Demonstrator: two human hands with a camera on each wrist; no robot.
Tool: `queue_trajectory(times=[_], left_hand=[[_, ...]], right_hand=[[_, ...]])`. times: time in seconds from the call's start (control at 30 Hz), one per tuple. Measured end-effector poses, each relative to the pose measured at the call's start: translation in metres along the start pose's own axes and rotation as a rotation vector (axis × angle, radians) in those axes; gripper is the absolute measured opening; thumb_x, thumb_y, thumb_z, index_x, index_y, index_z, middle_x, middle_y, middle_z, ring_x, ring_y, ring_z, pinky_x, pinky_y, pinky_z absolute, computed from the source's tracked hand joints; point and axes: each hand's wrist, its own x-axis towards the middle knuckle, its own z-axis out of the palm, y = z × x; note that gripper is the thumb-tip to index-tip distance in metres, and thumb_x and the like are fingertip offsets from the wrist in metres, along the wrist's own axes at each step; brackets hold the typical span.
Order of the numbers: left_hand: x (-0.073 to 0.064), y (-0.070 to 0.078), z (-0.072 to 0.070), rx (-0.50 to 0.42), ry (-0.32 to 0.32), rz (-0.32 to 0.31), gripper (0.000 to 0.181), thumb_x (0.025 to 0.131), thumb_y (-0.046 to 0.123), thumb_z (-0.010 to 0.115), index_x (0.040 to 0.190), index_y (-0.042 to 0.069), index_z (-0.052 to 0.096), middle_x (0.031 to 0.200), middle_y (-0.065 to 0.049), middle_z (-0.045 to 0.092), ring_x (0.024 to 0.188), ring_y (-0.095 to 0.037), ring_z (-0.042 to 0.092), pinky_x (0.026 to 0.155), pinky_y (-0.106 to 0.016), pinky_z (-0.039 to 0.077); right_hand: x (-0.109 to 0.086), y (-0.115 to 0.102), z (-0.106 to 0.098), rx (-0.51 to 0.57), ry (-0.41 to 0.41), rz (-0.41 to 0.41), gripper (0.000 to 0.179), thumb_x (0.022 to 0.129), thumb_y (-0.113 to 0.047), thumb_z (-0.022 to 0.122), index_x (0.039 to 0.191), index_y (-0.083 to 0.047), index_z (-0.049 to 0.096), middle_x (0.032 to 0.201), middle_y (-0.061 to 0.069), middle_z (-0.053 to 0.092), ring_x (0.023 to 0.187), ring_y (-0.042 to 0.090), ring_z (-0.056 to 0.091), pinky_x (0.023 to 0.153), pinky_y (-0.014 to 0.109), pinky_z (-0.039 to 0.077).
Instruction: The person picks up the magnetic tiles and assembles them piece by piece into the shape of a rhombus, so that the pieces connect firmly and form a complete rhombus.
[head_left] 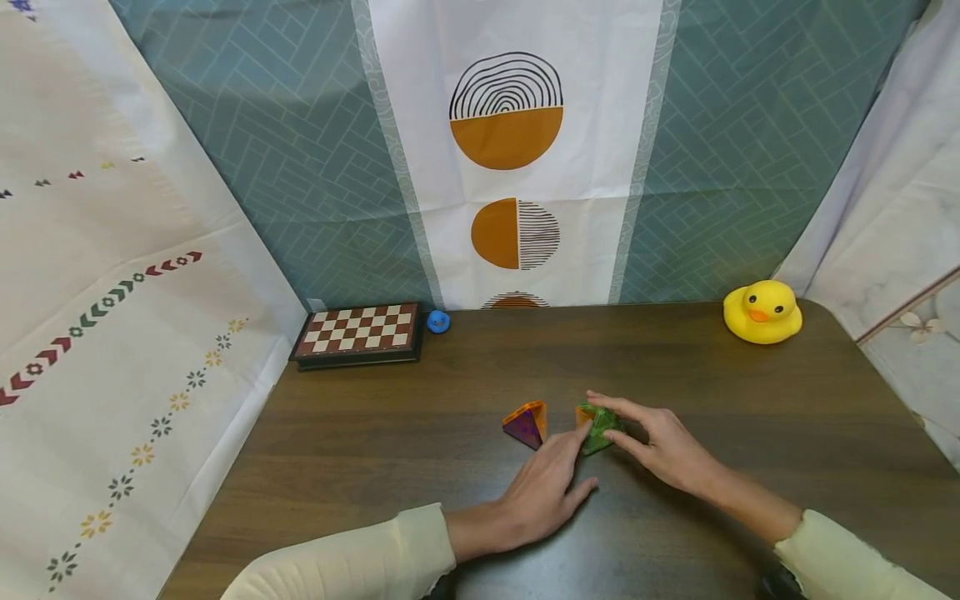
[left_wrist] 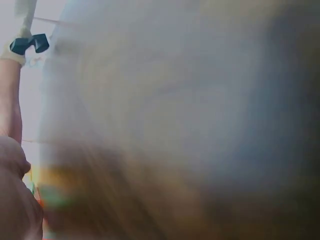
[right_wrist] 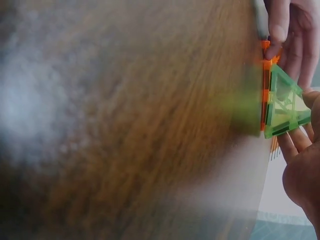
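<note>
A small pyramid of see-through magnetic tiles, with a green triangle tile [head_left: 597, 432] and an orange one [head_left: 582, 415], stands on the table between the hands. My right hand [head_left: 660, 446] holds it, index finger at the top and thumb at the near right side. Reaching in from the left, my left hand [head_left: 546, 492] touches the pyramid with extended fingers, its thumb spread apart. In the right wrist view, left fingertips are at the orange edge [right_wrist: 265, 95], beside the green tile [right_wrist: 282, 102]. A second pyramid, purple and orange [head_left: 527, 425], sits just beyond the left hand.
On the wooden table [head_left: 360, 467], a chessboard box [head_left: 356, 333] lies at the back left beside a small blue round object [head_left: 438, 322]. A yellow rubber duck [head_left: 762, 312] stands at the back right. Patterned cloths [head_left: 322, 167] hang around the table.
</note>
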Motion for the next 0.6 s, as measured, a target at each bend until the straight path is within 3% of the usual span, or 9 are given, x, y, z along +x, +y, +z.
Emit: queue_trajectory(times=[0.1,0.27,0.6], left_hand=[[0.007,0.003,0.001,0.009,0.045,-0.005,0.073,0.103,0.026,0.075,0.161,0.003,0.037,0.136,-0.006,0.065,0.122,-0.015,0.062,0.1,-0.026,0.053],[0.018,0.004,0.006,-0.009,0.098,-0.033,0.062,0.1,0.019,0.078,0.151,0.007,0.047,0.115,0.0,0.064,0.098,-0.008,0.06,0.081,-0.017,0.052],[0.027,0.005,0.01,0.007,0.136,-0.057,0.052,0.095,0.01,0.082,0.137,0.009,0.051,0.115,-0.001,0.065,0.097,-0.006,0.062,0.082,-0.019,0.054]], right_hand=[[0.0,-0.001,0.001,-0.014,0.011,-0.013,0.061,0.096,-0.003,0.077,0.152,-0.018,0.059,0.154,0.004,0.059,0.133,0.024,0.062,0.107,0.015,0.043],[-0.001,0.0,0.001,-0.032,0.029,-0.015,0.062,0.095,-0.001,0.078,0.152,-0.019,0.06,0.153,0.002,0.06,0.132,0.024,0.063,0.107,0.015,0.043],[-0.002,0.001,0.003,-0.024,0.02,-0.013,0.062,0.094,0.001,0.078,0.151,-0.015,0.06,0.153,0.002,0.06,0.134,0.024,0.061,0.108,0.012,0.039]])
